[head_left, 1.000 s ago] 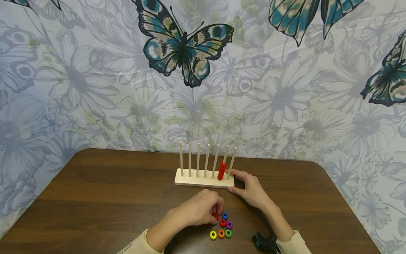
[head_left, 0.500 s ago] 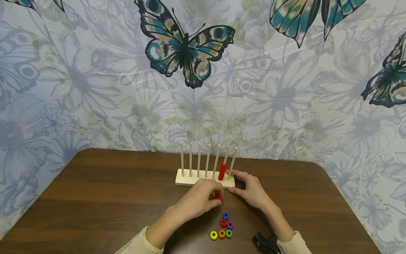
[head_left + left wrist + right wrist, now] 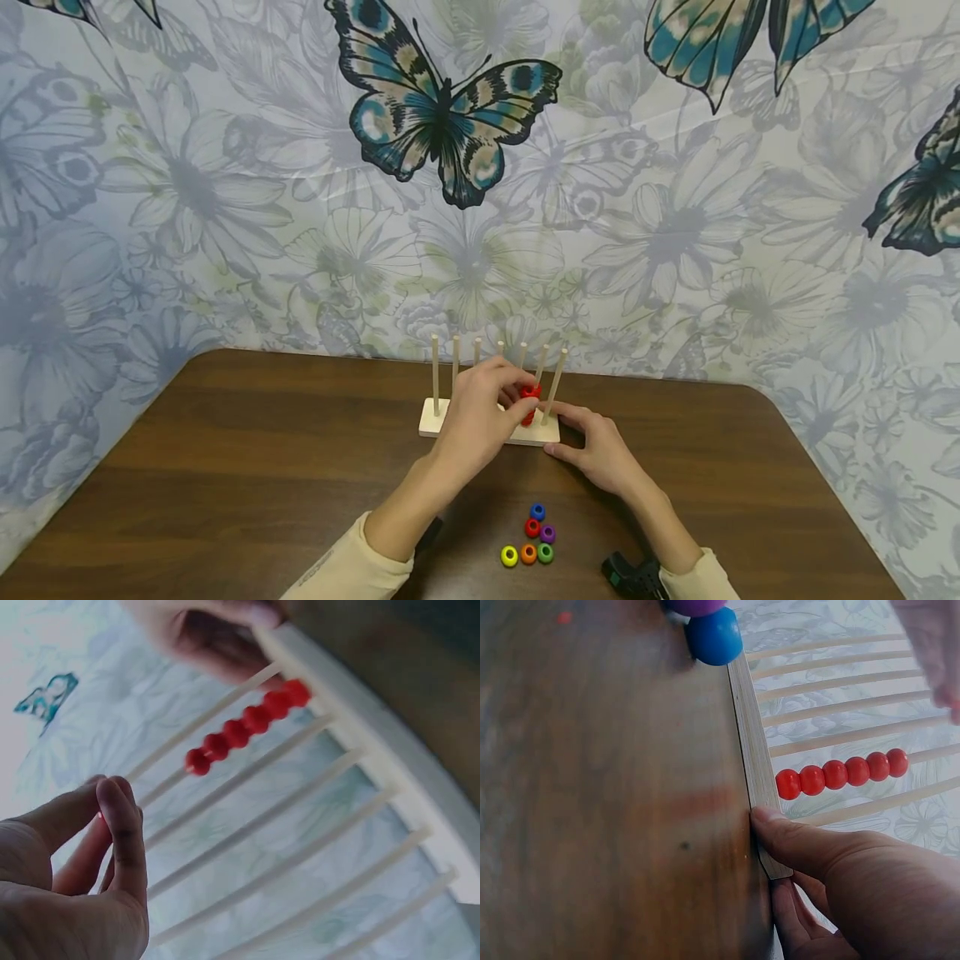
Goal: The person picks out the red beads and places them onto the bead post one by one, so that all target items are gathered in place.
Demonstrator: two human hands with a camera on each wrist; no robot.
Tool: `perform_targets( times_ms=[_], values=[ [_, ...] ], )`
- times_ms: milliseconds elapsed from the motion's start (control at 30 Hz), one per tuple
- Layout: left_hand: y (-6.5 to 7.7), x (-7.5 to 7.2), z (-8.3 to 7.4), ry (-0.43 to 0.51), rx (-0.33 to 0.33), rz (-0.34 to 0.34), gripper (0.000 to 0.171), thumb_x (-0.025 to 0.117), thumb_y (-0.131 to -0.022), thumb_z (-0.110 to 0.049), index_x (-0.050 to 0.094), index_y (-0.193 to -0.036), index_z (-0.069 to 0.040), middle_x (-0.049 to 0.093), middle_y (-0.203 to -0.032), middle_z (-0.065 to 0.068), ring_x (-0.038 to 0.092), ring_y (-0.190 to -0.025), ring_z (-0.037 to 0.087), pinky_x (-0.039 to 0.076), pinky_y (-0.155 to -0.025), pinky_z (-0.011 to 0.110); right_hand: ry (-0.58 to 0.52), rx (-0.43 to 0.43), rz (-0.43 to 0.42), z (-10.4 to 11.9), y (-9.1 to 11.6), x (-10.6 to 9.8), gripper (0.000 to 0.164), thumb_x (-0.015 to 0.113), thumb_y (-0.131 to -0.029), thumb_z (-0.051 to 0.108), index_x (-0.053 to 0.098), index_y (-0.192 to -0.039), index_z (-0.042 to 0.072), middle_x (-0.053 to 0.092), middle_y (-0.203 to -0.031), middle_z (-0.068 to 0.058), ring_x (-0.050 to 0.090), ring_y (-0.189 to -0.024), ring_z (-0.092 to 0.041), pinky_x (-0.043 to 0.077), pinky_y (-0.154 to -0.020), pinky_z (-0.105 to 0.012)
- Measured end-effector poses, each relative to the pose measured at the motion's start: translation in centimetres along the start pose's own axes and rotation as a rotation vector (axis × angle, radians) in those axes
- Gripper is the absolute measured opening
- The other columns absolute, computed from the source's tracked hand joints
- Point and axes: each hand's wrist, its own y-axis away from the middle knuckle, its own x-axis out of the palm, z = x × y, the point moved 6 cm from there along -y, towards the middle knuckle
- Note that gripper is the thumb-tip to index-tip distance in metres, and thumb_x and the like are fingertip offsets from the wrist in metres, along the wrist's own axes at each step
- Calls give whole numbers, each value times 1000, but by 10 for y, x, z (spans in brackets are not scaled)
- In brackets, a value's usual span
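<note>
Your left hand [image 3: 480, 412] has lifted from the counter [image 3: 225, 467], pinching a red bead [image 3: 531, 390] over the red-stacked peg; right hand [image 3: 600, 450] grips the peg board [image 3: 431, 425]; threading comes next.

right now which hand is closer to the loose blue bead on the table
Right. The right hand grips the end of the wooden peg rack, just above the round blue bead. The left hand is raised at the pegs, pinching a red bead, farther off.

The left hand [image 3: 480, 412] was raised at frame centre, fingertips pinched together; the right hand [image 3: 600, 450] lay lower right, fingers curled.
</note>
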Motion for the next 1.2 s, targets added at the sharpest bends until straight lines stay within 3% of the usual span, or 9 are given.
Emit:
perform_targets(
  times_ms=[167,333,733,900,1200],
  values=[
    [-15,-8,-16,24,66,-110,22,84,-88,-1,79,-109,-5,74,-99,4,71,-76,13,59,-70,20,-28,3,9,0,-1,0,57,84,-91,16,65,-144,26,62,-149,-11,59,-138,-37,47,-114,-56],
    [-26,-12,-26,3,127,-195,21,83,-88,0,77,-107,-7,78,-96,4,72,-73,13,59,-69,22,-45,-8,12,1,-1,2,57,84,-91,15,65,-143,27,63,-148,-9,59,-138,-35,47,-115,-54],
    [-35,-1,-24,6,164,-228,17,82,-89,2,78,-104,-4,78,-99,9,71,-69,16,58,-63,20,-36,9,13,-2,-1,0,59,84,-91,16,64,-146,21,64,-147,-9,59,-139,-33,47,-115,-54],
    [-35,1,-24,-20,185,-232,17,81,-89,2,79,-105,-4,79,-100,8,70,-67,14,54,-59,16,-31,21,9,-3,-1,-1,59,85,-90,15,64,-145,26,64,-147,-8,60,-138,-32,47,-115,-54],
    [-35,-2,-18,-68,176,-263,17,83,-89,-2,81,-105,-9,80,-100,4,58,-55,7,43,-48,16,-32,7,16,1,-3,0,59,85,-90,15,64,-145,21,64,-146,-9,61,-136,-31,47,-115,-53]
  ],
)
